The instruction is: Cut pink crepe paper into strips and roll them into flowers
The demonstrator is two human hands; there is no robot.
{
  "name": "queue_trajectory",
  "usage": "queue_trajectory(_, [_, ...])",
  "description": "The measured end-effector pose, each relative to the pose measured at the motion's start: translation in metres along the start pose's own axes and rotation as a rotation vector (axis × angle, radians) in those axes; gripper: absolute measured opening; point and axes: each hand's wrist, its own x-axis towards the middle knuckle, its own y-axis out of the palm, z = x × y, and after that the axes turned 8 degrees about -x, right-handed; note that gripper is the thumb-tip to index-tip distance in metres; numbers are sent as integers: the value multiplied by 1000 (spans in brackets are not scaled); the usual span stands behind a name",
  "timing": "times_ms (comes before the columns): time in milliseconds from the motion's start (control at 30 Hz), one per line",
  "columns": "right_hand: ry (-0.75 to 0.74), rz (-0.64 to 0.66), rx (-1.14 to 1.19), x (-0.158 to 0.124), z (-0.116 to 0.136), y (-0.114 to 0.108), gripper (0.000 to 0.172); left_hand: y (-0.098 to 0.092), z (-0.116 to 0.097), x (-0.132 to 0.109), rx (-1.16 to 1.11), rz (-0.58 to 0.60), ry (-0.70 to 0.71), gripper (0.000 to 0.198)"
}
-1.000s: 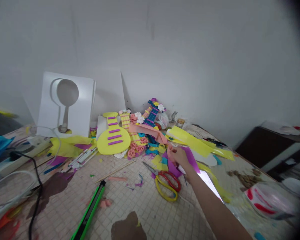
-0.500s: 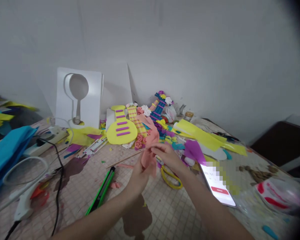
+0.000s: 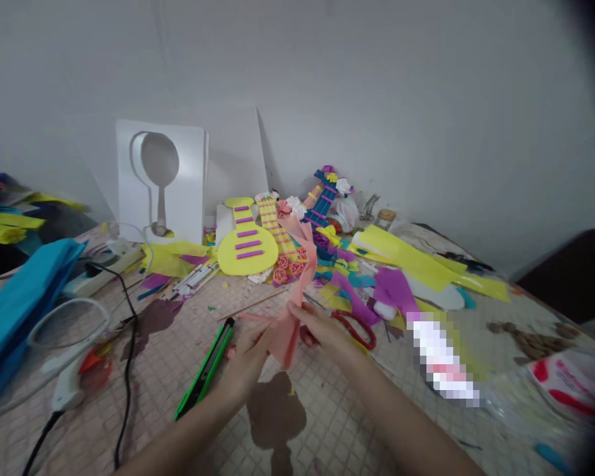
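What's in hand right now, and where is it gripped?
A salmon paper strip, held near its closer end: the left hand on its left edge, the right hand on its right.

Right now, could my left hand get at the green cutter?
Probably yes: the green cutter lies close beside your left hand, with nothing seen lying on it, though that hand is holding pink paper.

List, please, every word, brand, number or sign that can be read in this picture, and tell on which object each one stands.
No text can be read with certainty.
Red-and-white plastic packet: lettering-like marks, too blurred to read.
Bright white-and-red patch, perhaps a screen: pixelated, unreadable.
Salmon-pink thin paper strip: no writing visible.
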Motion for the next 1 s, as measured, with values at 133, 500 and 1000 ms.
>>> queue_trajectory(133, [-35,49,118,2,-6,9,35,0,6,-2,-2,29,-13,28])
queue_trajectory(500, [50,-33,379,-7,-15,-5,28,3,-3,-3,-467,-176,-88,16])
queue_trajectory(1000, [126,4,775,-8,-19,-17,20,-6,-7,-5,-608,-329,-36,22])
